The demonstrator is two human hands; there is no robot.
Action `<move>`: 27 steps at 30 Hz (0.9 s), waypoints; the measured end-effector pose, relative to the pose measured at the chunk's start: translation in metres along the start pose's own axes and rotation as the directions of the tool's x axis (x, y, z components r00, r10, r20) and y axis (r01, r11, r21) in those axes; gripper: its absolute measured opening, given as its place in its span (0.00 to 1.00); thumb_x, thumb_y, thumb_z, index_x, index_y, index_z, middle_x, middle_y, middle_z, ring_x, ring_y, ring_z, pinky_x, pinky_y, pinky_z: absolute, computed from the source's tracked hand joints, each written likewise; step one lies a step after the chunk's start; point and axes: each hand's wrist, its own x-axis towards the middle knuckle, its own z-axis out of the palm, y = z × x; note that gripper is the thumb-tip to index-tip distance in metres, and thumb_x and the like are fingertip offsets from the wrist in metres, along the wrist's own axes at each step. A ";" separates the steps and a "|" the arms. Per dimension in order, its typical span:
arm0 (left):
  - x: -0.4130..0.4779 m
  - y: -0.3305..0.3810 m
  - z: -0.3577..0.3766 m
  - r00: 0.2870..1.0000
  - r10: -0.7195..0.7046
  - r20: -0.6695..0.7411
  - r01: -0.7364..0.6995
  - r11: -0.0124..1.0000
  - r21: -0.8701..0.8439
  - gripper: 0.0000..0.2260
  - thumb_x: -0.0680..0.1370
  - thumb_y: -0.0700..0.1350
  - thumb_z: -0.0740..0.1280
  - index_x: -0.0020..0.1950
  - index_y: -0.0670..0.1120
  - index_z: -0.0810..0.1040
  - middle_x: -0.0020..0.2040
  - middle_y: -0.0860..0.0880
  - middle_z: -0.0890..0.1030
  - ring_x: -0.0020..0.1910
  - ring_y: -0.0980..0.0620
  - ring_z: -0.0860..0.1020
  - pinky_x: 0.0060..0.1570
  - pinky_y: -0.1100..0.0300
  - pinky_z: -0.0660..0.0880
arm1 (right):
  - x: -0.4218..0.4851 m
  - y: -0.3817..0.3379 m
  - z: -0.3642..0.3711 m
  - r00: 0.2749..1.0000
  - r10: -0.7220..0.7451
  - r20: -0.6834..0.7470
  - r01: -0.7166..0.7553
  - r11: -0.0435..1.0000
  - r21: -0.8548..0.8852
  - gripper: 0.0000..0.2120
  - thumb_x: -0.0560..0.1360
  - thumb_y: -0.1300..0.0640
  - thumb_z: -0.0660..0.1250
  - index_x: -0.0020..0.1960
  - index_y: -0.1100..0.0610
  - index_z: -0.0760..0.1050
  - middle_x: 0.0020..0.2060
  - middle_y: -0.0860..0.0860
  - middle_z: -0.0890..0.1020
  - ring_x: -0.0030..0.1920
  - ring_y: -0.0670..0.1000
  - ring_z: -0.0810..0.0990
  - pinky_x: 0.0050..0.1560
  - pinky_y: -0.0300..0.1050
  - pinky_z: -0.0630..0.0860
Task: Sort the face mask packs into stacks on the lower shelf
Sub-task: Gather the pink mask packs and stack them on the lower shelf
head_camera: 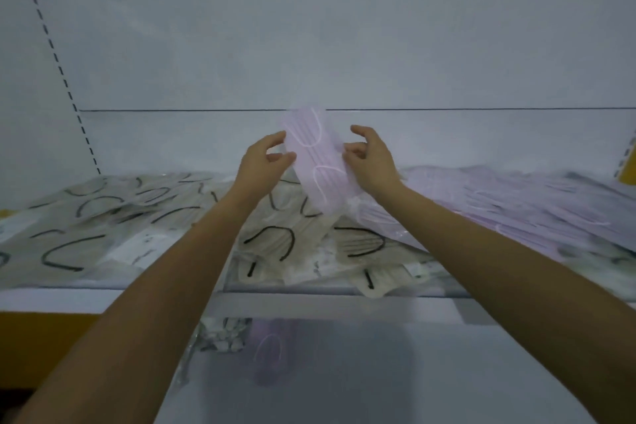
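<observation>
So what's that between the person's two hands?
A lilac face mask pack, tilted; the left hand and right hand pinch its side edges. The head view shows it.

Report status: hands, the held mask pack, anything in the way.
Left hand, right hand both pinch lilac plastic-wrapped face mask pack, raised over upper shelf piles. On lower shelf: beige stack, lilac stack. Upper shelf's front edge in the way down.
</observation>
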 end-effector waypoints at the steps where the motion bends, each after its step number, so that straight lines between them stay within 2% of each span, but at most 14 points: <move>1: 0.001 0.005 0.001 1.000 0.000 -0.024 -0.001 1.000 -0.028 0.23 0.77 0.40 0.67 0.71 0.44 0.68 0.67 0.50 0.71 0.56 0.55 0.75 0.52 0.69 0.69 | -0.001 -0.002 -0.002 1.000 0.005 0.013 -0.006 0.999 0.039 0.22 0.78 0.65 0.61 0.70 0.56 0.63 0.54 0.54 0.78 0.48 0.48 0.75 0.34 0.27 0.70; 3: 0.003 0.014 0.005 0.996 0.024 -0.088 -0.030 0.998 -0.062 0.25 0.76 0.39 0.68 0.72 0.44 0.66 0.69 0.51 0.69 0.57 0.54 0.76 0.51 0.70 0.70 | -0.003 -0.008 -0.013 0.998 0.005 0.065 -0.014 0.992 0.128 0.24 0.77 0.64 0.63 0.71 0.55 0.62 0.51 0.52 0.78 0.47 0.48 0.76 0.42 0.31 0.72; 5: 0.001 0.021 0.007 0.986 0.071 -0.150 -0.079 0.996 -0.050 0.25 0.76 0.38 0.67 0.72 0.47 0.65 0.70 0.52 0.67 0.56 0.51 0.76 0.51 0.70 0.71 | -0.007 -0.014 -0.034 0.989 -0.034 0.145 0.020 0.995 0.100 0.26 0.76 0.62 0.65 0.71 0.56 0.61 0.50 0.50 0.78 0.48 0.48 0.77 0.49 0.37 0.73; 7: -0.002 0.025 0.008 0.977 0.097 -0.191 -0.108 0.993 -0.049 0.24 0.77 0.37 0.65 0.71 0.50 0.65 0.69 0.55 0.67 0.53 0.51 0.74 0.56 0.67 0.72 | -0.012 -0.015 -0.065 0.957 -0.053 0.284 0.089 0.989 -0.116 0.27 0.76 0.59 0.67 0.72 0.54 0.60 0.53 0.51 0.79 0.49 0.48 0.78 0.53 0.41 0.74; 9: -0.006 0.025 0.008 0.968 0.142 -0.206 -0.149 0.988 -0.023 0.23 0.77 0.35 0.63 0.69 0.52 0.67 0.66 0.57 0.69 0.56 0.47 0.75 0.62 0.59 0.71 | -0.017 -0.007 -0.098 0.893 0.024 0.449 0.160 0.916 -0.368 0.30 0.74 0.56 0.69 0.72 0.51 0.60 0.57 0.52 0.77 0.52 0.49 0.77 0.56 0.43 0.73; 10: -0.008 0.024 0.008 0.965 0.155 -0.210 -0.160 0.987 -0.003 0.21 0.76 0.34 0.62 0.67 0.51 0.69 0.65 0.57 0.70 0.57 0.46 0.75 0.62 0.57 0.72 | -0.021 0.000 -0.111 0.854 0.092 0.511 0.183 0.868 -0.461 0.32 0.73 0.54 0.70 0.73 0.50 0.59 0.60 0.51 0.76 0.55 0.49 0.76 0.56 0.41 0.71; 12: -0.010 0.020 0.009 0.959 0.148 -0.241 -0.150 0.989 0.012 0.20 0.76 0.33 0.60 0.67 0.47 0.72 0.65 0.53 0.73 0.50 0.52 0.76 0.55 0.62 0.74 | -0.028 0.012 -0.128 0.788 0.206 0.581 0.210 0.796 -0.567 0.36 0.72 0.50 0.71 0.74 0.49 0.56 0.65 0.49 0.72 0.62 0.49 0.72 0.58 0.38 0.66; 15: -0.016 0.015 0.011 0.940 0.133 -0.315 -0.139 0.990 0.004 0.21 0.76 0.33 0.59 0.67 0.46 0.72 0.64 0.49 0.75 0.39 0.61 0.73 0.43 0.71 0.73 | -0.036 0.026 -0.126 0.762 0.225 0.607 0.254 0.759 -0.600 0.40 0.71 0.46 0.71 0.76 0.49 0.53 0.70 0.46 0.67 0.69 0.49 0.66 0.65 0.40 0.62; 18: -0.025 0.013 0.007 0.923 0.093 -0.374 -0.115 0.993 -0.035 0.20 0.76 0.33 0.58 0.65 0.48 0.73 0.62 0.41 0.77 0.35 0.59 0.71 0.38 0.72 0.71 | -0.042 0.028 -0.104 0.779 0.125 0.614 0.373 0.695 -0.614 0.42 0.70 0.43 0.71 0.76 0.52 0.53 0.72 0.50 0.65 0.71 0.52 0.63 0.70 0.46 0.60; 20: -0.030 0.014 0.000 0.916 0.074 -0.394 -0.097 0.995 -0.037 0.20 0.75 0.34 0.59 0.65 0.47 0.73 0.61 0.38 0.77 0.35 0.58 0.70 0.38 0.72 0.71 | -0.046 0.026 -0.088 0.770 0.109 0.628 0.393 0.695 -0.603 0.43 0.70 0.41 0.69 0.76 0.53 0.52 0.72 0.52 0.65 0.71 0.53 0.64 0.70 0.47 0.61; 23: -0.041 0.018 -0.014 0.911 0.052 -0.410 -0.077 0.996 -0.045 0.20 0.75 0.33 0.59 0.66 0.47 0.73 0.60 0.35 0.77 0.33 0.57 0.69 0.35 0.71 0.70 | -0.050 0.018 -0.072 0.771 0.142 0.620 0.342 0.729 -0.593 0.43 0.71 0.39 0.66 0.77 0.52 0.49 0.70 0.55 0.68 0.69 0.55 0.67 0.68 0.49 0.63; 27: -0.060 0.017 -0.034 0.913 0.063 -0.404 -0.072 0.997 -0.007 0.20 0.76 0.34 0.59 0.66 0.48 0.73 0.61 0.36 0.76 0.34 0.58 0.70 0.34 0.72 0.70 | -0.056 0.018 -0.074 0.814 0.230 0.532 0.202 0.748 -0.632 0.42 0.73 0.38 0.64 0.77 0.52 0.46 0.73 0.55 0.63 0.70 0.56 0.65 0.68 0.49 0.62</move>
